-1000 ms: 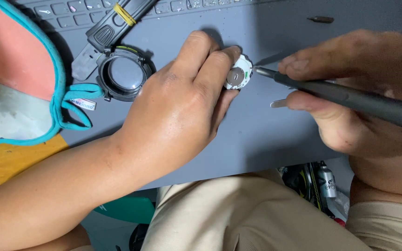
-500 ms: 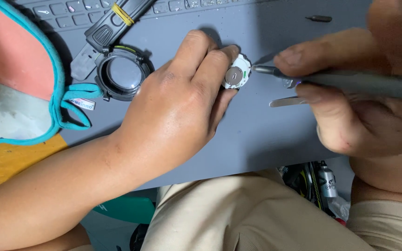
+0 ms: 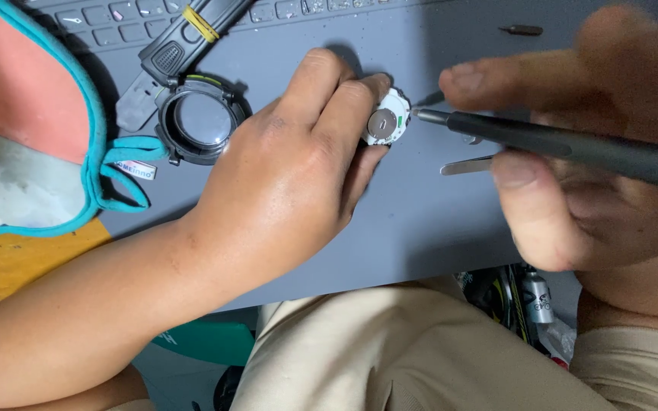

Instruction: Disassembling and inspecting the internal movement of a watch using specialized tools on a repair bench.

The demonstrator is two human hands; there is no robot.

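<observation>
Head view shows our knees in beige cloth at the bottom, just under the near edge of the grey surface (image 3: 420, 221). Above them our left hand (image 3: 283, 183) rests on the surface, its fingertips pinched around a small round white watch movement (image 3: 387, 122) with a silver disc in its face, which sits about mid-surface. Our right hand (image 3: 588, 175), close to the camera and blurred, is closed around a dark slim screwdriver (image 3: 557, 144) whose tip touches the right side of the movement. Beneath the screwdriver a pair of metal tweezers (image 3: 466, 165) lies flat on the surface. Farther left, a black watch case (image 3: 196, 122) with its strap lies toward the far left corner, beside a teal-edged pad (image 3: 32, 129). Near the far edge a small dark bit (image 3: 521, 30) lies alone.
</observation>
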